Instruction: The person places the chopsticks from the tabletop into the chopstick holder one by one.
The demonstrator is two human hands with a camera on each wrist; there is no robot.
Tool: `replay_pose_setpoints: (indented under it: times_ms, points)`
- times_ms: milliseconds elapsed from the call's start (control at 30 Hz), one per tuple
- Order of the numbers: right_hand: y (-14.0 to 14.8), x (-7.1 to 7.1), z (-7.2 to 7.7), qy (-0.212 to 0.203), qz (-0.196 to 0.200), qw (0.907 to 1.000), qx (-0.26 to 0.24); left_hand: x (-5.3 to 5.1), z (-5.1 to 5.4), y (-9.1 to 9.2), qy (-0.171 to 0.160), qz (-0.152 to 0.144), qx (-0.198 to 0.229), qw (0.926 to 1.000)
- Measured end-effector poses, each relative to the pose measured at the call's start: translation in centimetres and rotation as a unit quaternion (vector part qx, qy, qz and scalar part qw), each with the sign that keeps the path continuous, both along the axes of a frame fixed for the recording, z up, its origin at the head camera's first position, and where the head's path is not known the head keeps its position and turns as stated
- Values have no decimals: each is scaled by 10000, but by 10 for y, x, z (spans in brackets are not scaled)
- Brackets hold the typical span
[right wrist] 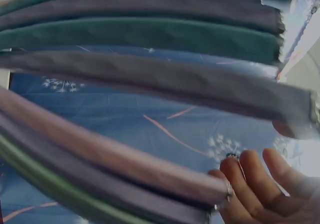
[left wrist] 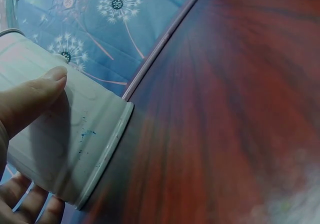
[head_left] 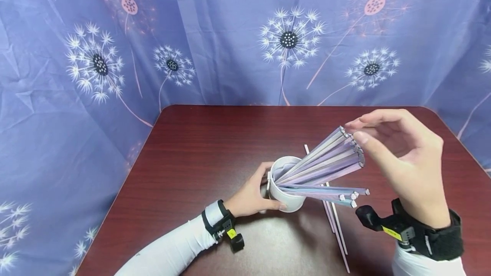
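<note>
In the head view a white cup (head_left: 288, 202) stands on the table, its mouth tipped toward the right. My left hand (head_left: 251, 193) grips it from the left; the left wrist view shows the thumb across the cup wall (left wrist: 95, 134), which has small blue specks. A bundle of long, slim pastel sticks (head_left: 320, 161) with shiny, rough ends fans out of the cup to the right. My right hand (head_left: 406, 156) is at the upper stick ends, fingers loosely bent. In the right wrist view its fingers (right wrist: 257, 176) lie close to the ends of the sticks (right wrist: 150, 79); contact is unclear.
Several thin, pale loose sticks (head_left: 337, 229) lie on the dark red wooden table (head_left: 215, 139), right of the cup and partly under the bundle. A blue cloth with dandelion prints (head_left: 230, 33) hangs behind the table and along its left side.
</note>
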State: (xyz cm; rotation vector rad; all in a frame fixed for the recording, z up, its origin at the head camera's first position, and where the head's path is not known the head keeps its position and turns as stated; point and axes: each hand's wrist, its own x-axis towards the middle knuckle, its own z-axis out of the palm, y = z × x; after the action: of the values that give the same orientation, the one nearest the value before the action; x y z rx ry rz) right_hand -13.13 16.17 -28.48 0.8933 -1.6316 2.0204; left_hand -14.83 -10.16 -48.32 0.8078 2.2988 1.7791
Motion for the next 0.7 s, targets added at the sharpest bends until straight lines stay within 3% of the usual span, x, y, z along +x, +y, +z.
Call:
replay_pose_setpoints:
  times_ms: [133, 267, 367, 400, 433, 533, 567, 633, 700]
  points:
    - [6, -5, 0, -137, -519, 9982, -268, -1, 1, 0, 85, 25, -24, 10000]
    - [12, -21, -6, -528, -994, 9932, -308, -2, 1, 0, 104, 69, -20, 9999]
    - [17, -38, -17, -954, -1755, 9782, 572, -1, 1, -1, 86, 79, -20, 9999]
    - [20, -45, -22, -1067, -2032, 9674, 1069, -1, 2, -1, 84, 83, -28, 9999]
    - [22, -51, -28, -1122, -2345, 9510, 1674, -1, 2, -1, 65, 90, -37, 9999]
    - [31, -71, -48, -1163, -2872, 8832, 3521, -2, 1, -1, 51, 72, -53, 9999]
    - [35, -77, -54, -1183, -2840, 8635, 3998, -2, 1, -1, 41, 60, -43, 10000]
    - [42, -88, -66, -1175, -2574, 8328, 4759, -2, 1, 0, 1, 31, -21, 10000]
    - [48, -96, -77, -1246, -2167, 8120, 5275, -3, 1, 1, -35, -10, 20, 10000]
